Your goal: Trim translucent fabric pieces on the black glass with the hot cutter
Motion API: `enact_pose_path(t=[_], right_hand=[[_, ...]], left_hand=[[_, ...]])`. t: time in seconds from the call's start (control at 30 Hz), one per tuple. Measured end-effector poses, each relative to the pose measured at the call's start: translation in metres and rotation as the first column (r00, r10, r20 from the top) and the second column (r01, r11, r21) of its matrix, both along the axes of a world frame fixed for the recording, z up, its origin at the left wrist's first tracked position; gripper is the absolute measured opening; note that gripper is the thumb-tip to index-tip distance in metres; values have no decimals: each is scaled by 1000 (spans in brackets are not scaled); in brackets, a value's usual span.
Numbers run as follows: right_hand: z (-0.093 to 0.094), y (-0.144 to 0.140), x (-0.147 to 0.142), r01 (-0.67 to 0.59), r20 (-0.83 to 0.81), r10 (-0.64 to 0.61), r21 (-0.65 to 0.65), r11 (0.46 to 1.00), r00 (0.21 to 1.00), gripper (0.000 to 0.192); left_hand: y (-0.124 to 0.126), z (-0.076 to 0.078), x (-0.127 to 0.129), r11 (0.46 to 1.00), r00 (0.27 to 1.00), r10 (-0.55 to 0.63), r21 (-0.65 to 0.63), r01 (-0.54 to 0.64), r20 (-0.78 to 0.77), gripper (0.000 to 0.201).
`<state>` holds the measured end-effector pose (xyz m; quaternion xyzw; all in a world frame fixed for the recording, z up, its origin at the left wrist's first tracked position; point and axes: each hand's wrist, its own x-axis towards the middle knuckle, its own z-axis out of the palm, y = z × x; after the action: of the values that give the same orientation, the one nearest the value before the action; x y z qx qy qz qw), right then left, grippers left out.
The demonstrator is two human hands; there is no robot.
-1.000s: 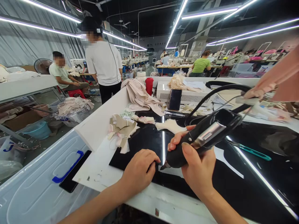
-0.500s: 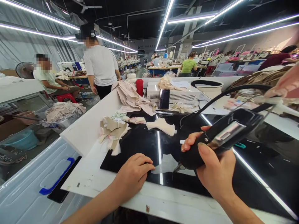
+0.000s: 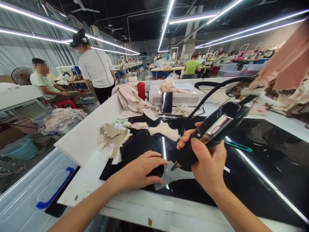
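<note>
Lower centre: left hand (image 3: 142,170) now spread, empty, thumb at translucent piece (image 3: 178,175), seemingly less pinned; right hand (image 3: 209,166) wrapped round black tool (image 3: 209,131).

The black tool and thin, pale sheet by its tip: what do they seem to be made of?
Tool: probably glossy hard plastic, from the highlights on its black shell; its silvery panel looks like metal. Sheet: perhaps thin plastic film or sheer cloth, since the dark board seems to show through.
</note>
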<state>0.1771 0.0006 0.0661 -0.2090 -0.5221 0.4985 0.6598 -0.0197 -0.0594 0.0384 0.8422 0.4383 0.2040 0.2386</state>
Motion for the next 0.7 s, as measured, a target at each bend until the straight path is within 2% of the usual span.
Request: enact_pose_path(t=[0.2, 0.47, 0.7], right_hand=[[-3, 2, -11, -35, -5, 36, 44, 998, 999, 35], [-6, 2, -14, -45, -7, 46, 35, 998, 999, 34], [-9, 0, -16, -43, 14, 43, 48, 998, 999, 33]], left_hand=[[1, -9, 1, 996, 1000, 26, -85, -26, -5, 71], [1, -8, 4, 997, 1000, 4, -75, -4, -5, 71], [2, -12, 3, 998, 1000, 2, -57, -3, -22, 80]])
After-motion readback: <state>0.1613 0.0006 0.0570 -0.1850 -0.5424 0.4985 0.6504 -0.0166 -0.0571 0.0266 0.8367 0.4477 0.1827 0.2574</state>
